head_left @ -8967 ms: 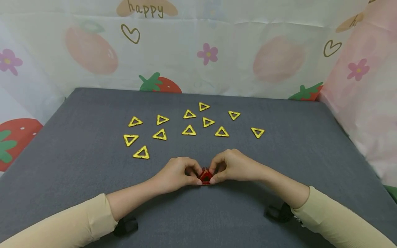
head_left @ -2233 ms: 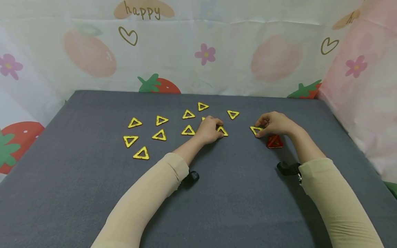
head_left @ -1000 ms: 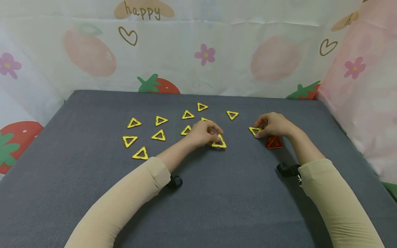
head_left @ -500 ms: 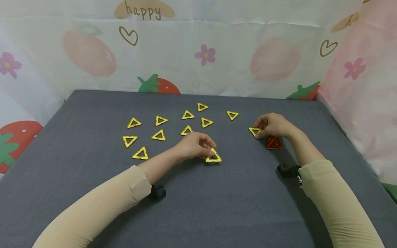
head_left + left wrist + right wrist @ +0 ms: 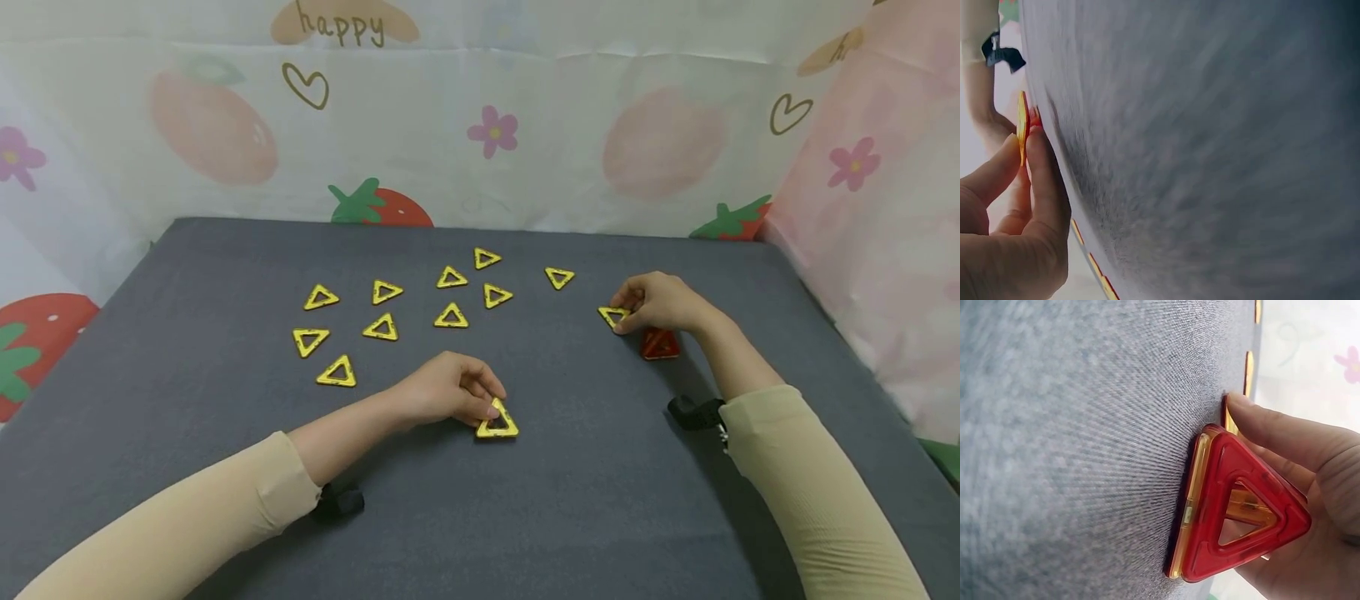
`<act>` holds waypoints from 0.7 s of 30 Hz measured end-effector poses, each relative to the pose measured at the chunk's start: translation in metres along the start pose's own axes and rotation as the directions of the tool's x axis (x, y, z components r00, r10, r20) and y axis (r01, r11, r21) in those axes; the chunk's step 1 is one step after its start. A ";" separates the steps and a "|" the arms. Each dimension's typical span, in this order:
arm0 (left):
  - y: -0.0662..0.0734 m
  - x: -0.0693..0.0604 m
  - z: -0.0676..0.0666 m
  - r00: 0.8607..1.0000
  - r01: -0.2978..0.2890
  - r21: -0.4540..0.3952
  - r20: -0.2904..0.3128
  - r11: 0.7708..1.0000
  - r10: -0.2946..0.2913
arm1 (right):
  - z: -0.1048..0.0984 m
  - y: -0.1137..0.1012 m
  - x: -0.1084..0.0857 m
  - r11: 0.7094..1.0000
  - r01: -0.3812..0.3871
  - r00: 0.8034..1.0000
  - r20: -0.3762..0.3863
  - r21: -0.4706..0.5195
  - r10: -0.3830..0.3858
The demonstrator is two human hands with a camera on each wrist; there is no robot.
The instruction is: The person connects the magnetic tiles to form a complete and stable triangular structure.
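Note:
Near the middle of the table my left hand (image 5: 448,388) pinches a yellow triangular magnetic tile (image 5: 507,430) by its upper left side, thumb on top. Seen edge-on in the left wrist view, the tile (image 5: 1022,125) sits between thumb and fingers, apart from the cloth. On the right, my right hand (image 5: 663,302) grips another yellow triangular tile (image 5: 606,313) lying on the table. Just beside that hand stands a small red pyramid (image 5: 660,345) of magnetic tiles. The right wrist view shows the pyramid's red face (image 5: 1205,531) close up, partly in front of the hand.
Several yellow triangular tiles (image 5: 452,317) lie spread over the back and left of the dark grey table (image 5: 585,508). One tile (image 5: 558,277) lies apart, left of the right hand. A printed cloth (image 5: 555,83) hangs behind the table.
My left hand has taken a yellow tile from the back group and carried it toward the front. The red pyramid went from centre to right earlier. Lately the right hand stays put.

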State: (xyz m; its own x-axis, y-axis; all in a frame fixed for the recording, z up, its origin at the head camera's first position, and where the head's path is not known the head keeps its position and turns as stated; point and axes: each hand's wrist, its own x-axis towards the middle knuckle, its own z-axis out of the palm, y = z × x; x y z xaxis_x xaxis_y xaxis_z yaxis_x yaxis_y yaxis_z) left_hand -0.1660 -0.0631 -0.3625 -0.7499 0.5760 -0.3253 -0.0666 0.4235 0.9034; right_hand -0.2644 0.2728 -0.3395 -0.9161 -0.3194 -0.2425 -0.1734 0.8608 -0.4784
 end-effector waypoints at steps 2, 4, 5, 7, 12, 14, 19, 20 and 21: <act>-0.003 -0.007 0.001 1.000 0.000 0.001 0.008 1.000 0.000 | 0.000 -0.001 0.000 1.000 -0.004 1.000 0.001 0.000 0.004; -0.005 -0.013 0.001 1.000 0.002 0.003 0.007 1.000 -0.002 | 0.001 -0.001 0.000 1.000 -0.008 1.000 0.003 0.001 0.008; -0.006 -0.016 0.000 1.000 0.001 0.007 0.004 1.000 -0.001 | 0.001 -0.001 -0.001 1.000 -0.011 1.000 0.004 0.002 0.011; -0.008 -0.021 -0.001 1.000 -0.004 0.019 -0.006 1.000 0.004 | 0.001 -0.001 -0.001 1.000 -0.014 1.000 0.005 0.005 0.014; -0.014 -0.029 -0.005 0.998 -0.038 0.137 -0.044 0.990 0.044 | 0.001 0.000 0.000 1.000 -0.009 1.000 0.001 0.001 0.009; -0.016 -0.030 -0.005 0.996 -0.060 0.202 -0.054 0.977 0.072 | 0.001 0.001 0.000 1.000 -0.008 1.000 -0.002 -0.003 0.008; -0.015 -0.031 -0.005 0.989 -0.106 0.307 -0.063 0.946 0.132 | 0.001 0.000 -0.001 1.000 -0.009 1.000 -0.004 -0.005 0.009; -0.015 -0.031 -0.005 0.989 -0.108 0.320 -0.062 0.941 0.135 | 0.001 0.000 -0.001 1.000 -0.009 1.000 -0.004 -0.006 0.009; -0.015 -0.033 -0.006 0.989 -0.109 0.331 -0.062 0.937 0.137 | 0.001 -0.001 -0.001 1.000 -0.007 1.000 -0.005 -0.005 0.007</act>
State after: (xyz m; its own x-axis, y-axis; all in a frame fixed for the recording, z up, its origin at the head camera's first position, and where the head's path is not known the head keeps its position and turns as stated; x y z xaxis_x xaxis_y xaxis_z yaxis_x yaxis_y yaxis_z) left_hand -0.1446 -0.0928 -0.3640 -0.7913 0.5842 -0.1804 0.2374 0.5655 0.7899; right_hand -0.2632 0.2719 -0.3396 -0.9189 -0.3116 -0.2418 -0.1691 0.8651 -0.4722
